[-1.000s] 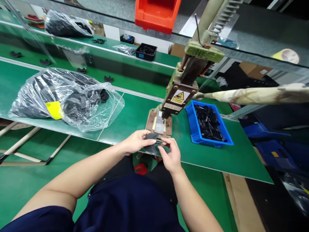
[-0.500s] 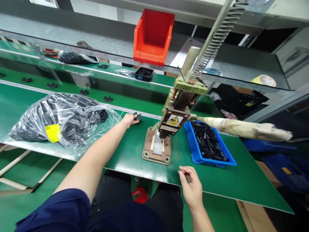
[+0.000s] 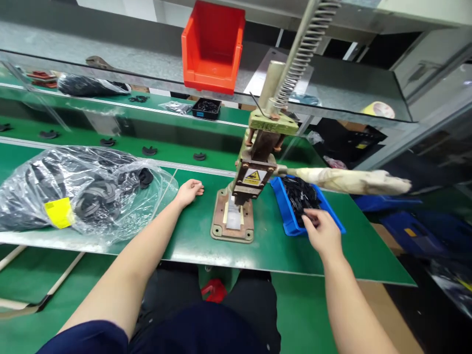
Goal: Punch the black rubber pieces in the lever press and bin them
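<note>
My left hand (image 3: 189, 191) lies palm down on the green bench, just left of the hand press (image 3: 254, 169), and holds nothing. A black round part (image 3: 199, 156) lies on the conveyor strip beyond it, apart from my fingers. My right hand (image 3: 322, 231) is reaching into the blue bin (image 3: 291, 227) to the right of the press. Its fingertips sit on the pile of small black parts (image 3: 300, 194); I cannot tell whether they grip one. The press base plate (image 3: 232, 221) has a pale insert under the ram.
The press's long wrapped lever (image 3: 350, 181) sticks out to the right above the blue bin. A clear plastic bag of black parts (image 3: 84, 191) lies at the left. More black parts (image 3: 149, 151) dot the conveyor. A red bin (image 3: 212, 46) stands on the shelf above.
My left hand let go of the black part on the conveyor and drew back onto the bench. My right hand moved from the bench's front edge up into the blue bin.
</note>
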A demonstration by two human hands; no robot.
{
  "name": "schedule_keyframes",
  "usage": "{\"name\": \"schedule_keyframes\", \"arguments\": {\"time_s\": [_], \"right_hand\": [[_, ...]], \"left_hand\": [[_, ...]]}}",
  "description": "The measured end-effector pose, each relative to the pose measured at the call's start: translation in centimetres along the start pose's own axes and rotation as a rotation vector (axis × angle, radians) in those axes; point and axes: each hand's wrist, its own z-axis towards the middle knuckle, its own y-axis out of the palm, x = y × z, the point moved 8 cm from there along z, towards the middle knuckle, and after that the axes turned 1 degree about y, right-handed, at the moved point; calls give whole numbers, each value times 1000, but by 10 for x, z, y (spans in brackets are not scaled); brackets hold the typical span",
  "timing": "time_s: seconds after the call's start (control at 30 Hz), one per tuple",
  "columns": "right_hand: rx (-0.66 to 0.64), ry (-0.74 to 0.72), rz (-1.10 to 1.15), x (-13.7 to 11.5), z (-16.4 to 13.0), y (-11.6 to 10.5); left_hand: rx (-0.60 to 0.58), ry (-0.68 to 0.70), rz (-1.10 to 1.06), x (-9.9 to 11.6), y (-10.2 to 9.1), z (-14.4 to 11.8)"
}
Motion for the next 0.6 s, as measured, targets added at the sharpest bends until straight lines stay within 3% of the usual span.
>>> {"name": "schedule_keyframes", "arguments": {"time_s": [0.13, 0.3, 0.6], "right_hand": [[-254, 116, -235, 26, 46, 24], [-540, 219, -380, 46, 52, 57], [-599, 273, -414, 40, 50, 67]], "left_hand": [[-67, 112, 150, -12, -5, -40], [-137, 170, 237, -21, -5, -72], [-86, 206, 349, -17, -2, -81]]}}
